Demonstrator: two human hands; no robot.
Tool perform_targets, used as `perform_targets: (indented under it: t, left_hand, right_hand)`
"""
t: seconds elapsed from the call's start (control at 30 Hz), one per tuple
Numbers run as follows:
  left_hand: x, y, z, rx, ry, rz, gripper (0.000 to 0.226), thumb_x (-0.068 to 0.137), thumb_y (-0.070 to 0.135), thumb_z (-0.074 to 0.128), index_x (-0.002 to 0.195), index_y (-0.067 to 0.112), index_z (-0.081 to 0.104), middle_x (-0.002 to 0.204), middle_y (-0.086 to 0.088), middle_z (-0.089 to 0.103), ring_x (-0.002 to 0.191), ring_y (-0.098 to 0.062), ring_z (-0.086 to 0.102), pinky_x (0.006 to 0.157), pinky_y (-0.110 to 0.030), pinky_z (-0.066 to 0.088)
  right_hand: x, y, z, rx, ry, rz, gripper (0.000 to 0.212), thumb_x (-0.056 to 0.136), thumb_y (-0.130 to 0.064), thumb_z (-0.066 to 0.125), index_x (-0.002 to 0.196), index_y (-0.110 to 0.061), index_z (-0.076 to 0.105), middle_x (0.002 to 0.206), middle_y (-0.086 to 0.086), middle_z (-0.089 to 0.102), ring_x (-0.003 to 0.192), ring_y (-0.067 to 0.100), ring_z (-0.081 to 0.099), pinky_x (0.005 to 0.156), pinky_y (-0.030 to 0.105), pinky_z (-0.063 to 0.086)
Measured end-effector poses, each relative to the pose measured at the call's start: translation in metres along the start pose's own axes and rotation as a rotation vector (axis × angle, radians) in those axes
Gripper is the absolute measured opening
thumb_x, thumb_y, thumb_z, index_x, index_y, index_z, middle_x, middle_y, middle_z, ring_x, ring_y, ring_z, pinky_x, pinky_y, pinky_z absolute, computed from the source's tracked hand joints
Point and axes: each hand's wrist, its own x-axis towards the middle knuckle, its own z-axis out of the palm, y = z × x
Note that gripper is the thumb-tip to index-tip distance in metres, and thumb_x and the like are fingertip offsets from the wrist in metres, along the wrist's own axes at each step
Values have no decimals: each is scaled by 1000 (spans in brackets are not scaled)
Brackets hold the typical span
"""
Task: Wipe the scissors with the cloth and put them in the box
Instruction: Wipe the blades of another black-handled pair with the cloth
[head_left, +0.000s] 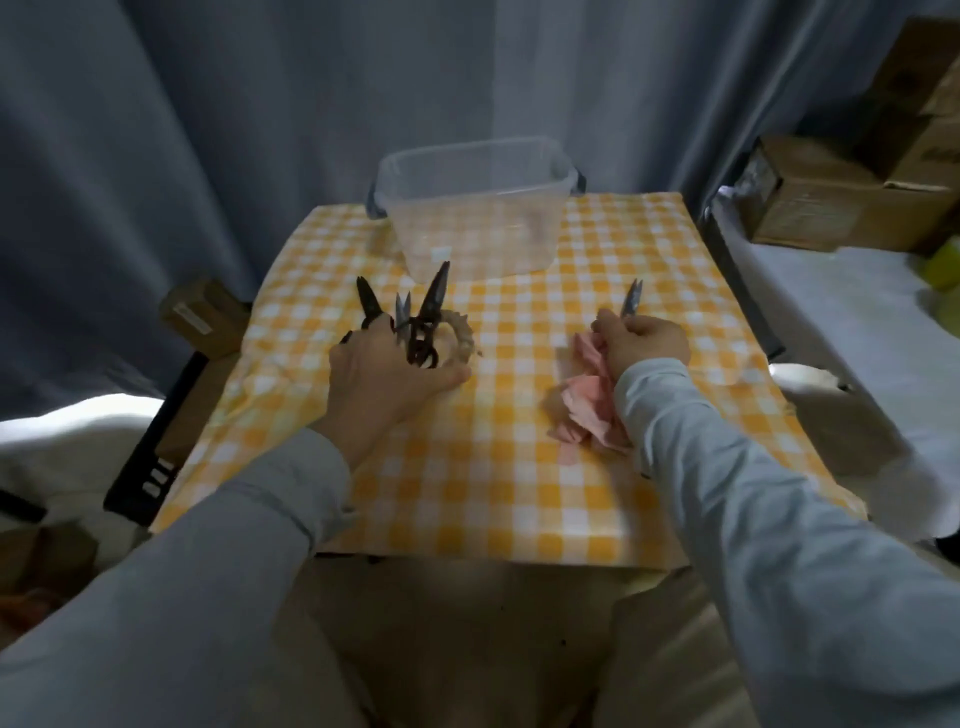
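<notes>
The left grip (387, 376) clasped several stiff, sharp-tipped scissors (422, 332), likely safest held by the handles, while the right grip (644, 340) pinched a small pair (631, 300) and the soft cloth (592, 410), with the box (519, 239) beyond both.

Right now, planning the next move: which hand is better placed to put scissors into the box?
Right. The right hand already holds a small pair of scissors beside the pink cloth, and the box stands just ahead. The left hand is among the other scissors.

dim, cool light | soft throughout, hands motion-blurred | wide-angle bending at edges | corners dark
</notes>
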Motion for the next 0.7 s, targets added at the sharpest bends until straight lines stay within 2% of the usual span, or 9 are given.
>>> perform_targets:
  t: [0.1,0.2,0.33,0.4,0.47,0.5,0.6,0.67,0.7]
  left_hand:
    - [-4,-15,-6,104,83,18,88,56,73,64,118,12,50,110,-3,60,106,-29,54,92,-40,39]
    - [-2,-18,-7,168,36,34,89,55,73,59,119,13,50,112,-9,59,107,-32,52,86,-39,36]
    - [-7,-10,-2,206,-7,60,92,72,60,66,142,12,31,147,-22,27,138,-36,19,109,-44,24]
    - [-12,0,3,107,15,127,72,77,52,65,131,8,46,143,-19,34,137,-36,23,111,-48,27]
    - [-16,8,8,-18,14,183,53,82,40,64,118,1,55,128,-17,50,123,-37,41,101,-49,38]
    - [-21,13,11,-67,-16,185,50,86,32,62,123,0,54,128,-15,52,121,-35,45,100,-46,40]
    - [-31,23,20,-121,-116,170,48,96,18,51,141,7,40,139,-12,49,113,-29,55,94,-38,44]
    - [-32,29,27,-142,-141,191,34,96,12,48,129,10,53,126,-12,56,96,-27,56,85,-35,44]
    - [-31,30,31,-146,-145,187,20,95,12,48,109,16,60,107,-9,60,89,-24,53,81,-33,43]
  right_hand:
    - [12,-1,4,-489,-40,-61,30,91,-21,52,117,-9,60,124,15,55,104,32,57,90,33,46]
    - [13,-8,7,-814,-178,-35,40,90,-20,55,125,-1,48,125,18,49,104,32,54,79,34,44]
    - [6,-15,10,-1036,-244,-42,39,90,-15,56,125,1,48,127,19,46,103,34,56,77,38,46]
    - [1,-21,8,-1056,-257,-7,40,91,-15,54,127,0,46,126,19,47,101,35,57,79,41,47]
    - [-7,-30,5,-1077,-364,71,36,94,-21,50,124,-1,51,100,16,59,83,27,59,72,37,48]
    - [-11,-32,4,-1096,-429,78,38,95,-25,46,127,-3,51,99,14,61,85,25,59,76,35,49]
    - [-28,-25,-1,-977,-549,23,35,95,-22,48,129,-14,53,124,6,58,108,23,57,95,29,44]
    - [-44,-18,-8,-817,-641,19,18,88,-8,57,101,-12,69,98,0,67,83,15,61,74,18,50]
    - [-54,-17,-16,-717,-650,17,15,84,-3,60,87,-14,71,81,-5,65,70,9,57,63,12,48]
